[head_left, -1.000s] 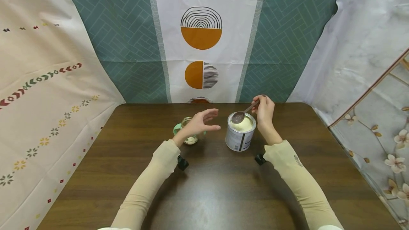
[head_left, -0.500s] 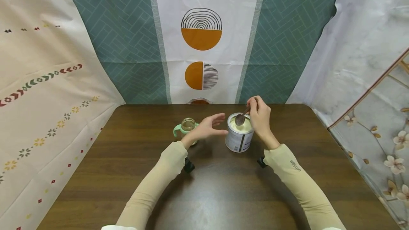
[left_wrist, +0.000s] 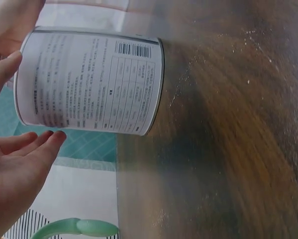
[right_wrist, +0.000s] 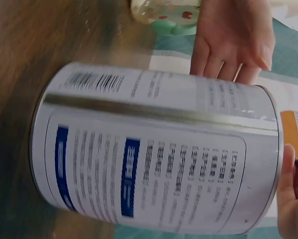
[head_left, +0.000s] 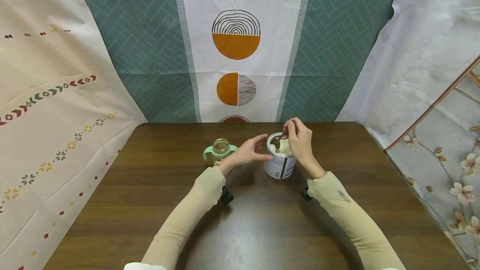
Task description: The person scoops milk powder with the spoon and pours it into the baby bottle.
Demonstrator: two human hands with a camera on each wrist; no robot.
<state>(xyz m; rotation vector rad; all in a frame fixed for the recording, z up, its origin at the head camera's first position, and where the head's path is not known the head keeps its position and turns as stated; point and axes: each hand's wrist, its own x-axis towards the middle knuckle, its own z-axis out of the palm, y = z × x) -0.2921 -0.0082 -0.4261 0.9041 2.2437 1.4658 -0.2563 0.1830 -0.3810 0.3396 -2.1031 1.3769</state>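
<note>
From the head camera, two sleeves reach out over the brown table (head_left: 262,228). In the middle of the table stands the tin (head_left: 279,162), open at the top, with pale powder inside. The right hand (head_left: 298,141) is above the tin and pinches the handle of a spoon (head_left: 278,141) — the bowl of the spoon dips into the powder. The left hand (head_left: 250,152) is just beside the tin's left side, fingers straight and a bit spread, holding nothing; from here you cannot tell if it touches the tin. The left wrist camera shows more: the fingertips (left_wrist: 53,137) are very close to the tin's label (left_wrist: 89,82), with a barcode on it. The right wrist camera shows the tin's other side, with blue marks and a shiny seam (right_wrist: 153,113). A little farther left stands a small bottle (head_left: 220,150) with green handles. Behind the table hangs a curtain (head_left: 236,45) with orange half circles.
</note>
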